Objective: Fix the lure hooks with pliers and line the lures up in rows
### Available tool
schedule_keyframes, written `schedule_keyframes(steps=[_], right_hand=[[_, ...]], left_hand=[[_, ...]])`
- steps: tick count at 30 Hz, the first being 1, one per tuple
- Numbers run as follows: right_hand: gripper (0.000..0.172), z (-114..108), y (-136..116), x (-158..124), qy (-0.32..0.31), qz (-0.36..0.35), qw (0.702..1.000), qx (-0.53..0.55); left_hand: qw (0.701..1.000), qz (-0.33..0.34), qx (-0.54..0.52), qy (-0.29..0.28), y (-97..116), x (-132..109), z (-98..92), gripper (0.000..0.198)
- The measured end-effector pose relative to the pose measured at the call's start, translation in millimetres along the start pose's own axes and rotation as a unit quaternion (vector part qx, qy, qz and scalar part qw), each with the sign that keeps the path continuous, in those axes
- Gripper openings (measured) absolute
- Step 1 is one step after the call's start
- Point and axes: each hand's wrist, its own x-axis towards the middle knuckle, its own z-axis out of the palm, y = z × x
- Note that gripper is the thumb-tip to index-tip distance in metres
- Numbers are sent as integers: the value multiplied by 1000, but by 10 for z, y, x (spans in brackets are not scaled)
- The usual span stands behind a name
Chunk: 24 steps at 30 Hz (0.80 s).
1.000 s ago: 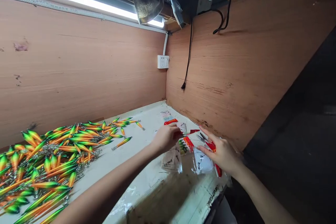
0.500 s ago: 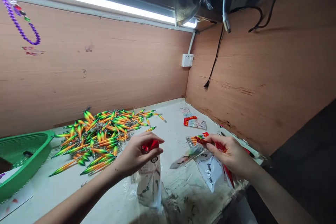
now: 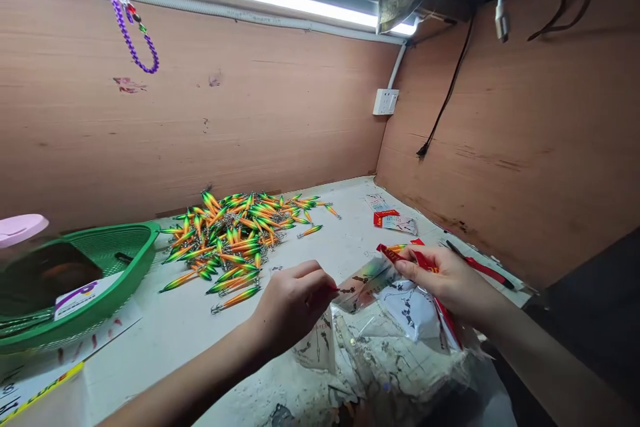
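My left hand [image 3: 300, 300] is closed on the red top of a clear printed plastic bag [image 3: 317, 345], which hangs below the fingers. Its fingertips reach the near corner of another clear printed bag [image 3: 364, 285]; whether they grip that corner I cannot tell. My right hand [image 3: 445, 277] pinches the red header of that second bag between thumb and fingers. More red-topped bags, among them a white printed bag [image 3: 407, 307], hang under the right palm. Partly hidden behind the right fingers lie some orange fishing lures [image 3: 397, 248].
A heap of green and orange fishing lures [image 3: 240, 233] with hooks covers the back left of the white table. Left of it stands a green basket [image 3: 150, 240]. Red and white printed packets [image 3: 397, 221] lie near the corner; a red-handled tool [image 3: 487, 270] lies far right.
My left hand has moved right, with its bag, up to the bag in my right hand. That bag now stretches between both hands. The view has swung left.
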Motion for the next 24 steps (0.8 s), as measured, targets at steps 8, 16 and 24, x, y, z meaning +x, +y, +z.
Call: schedule_keyframes(steps=[8, 16, 24], right_hand=[[47, 152, -29, 84, -23, 58, 994, 95], [48, 223, -140, 136, -98, 92, 974, 181], [35, 260, -24, 279, -134, 124, 961, 208]], left_hand=[[983, 113, 121, -83, 27, -55, -166, 18], [941, 96, 225, -234, 95, 52, -199, 11], [911, 73, 228, -335, 32, 89, -95, 16]])
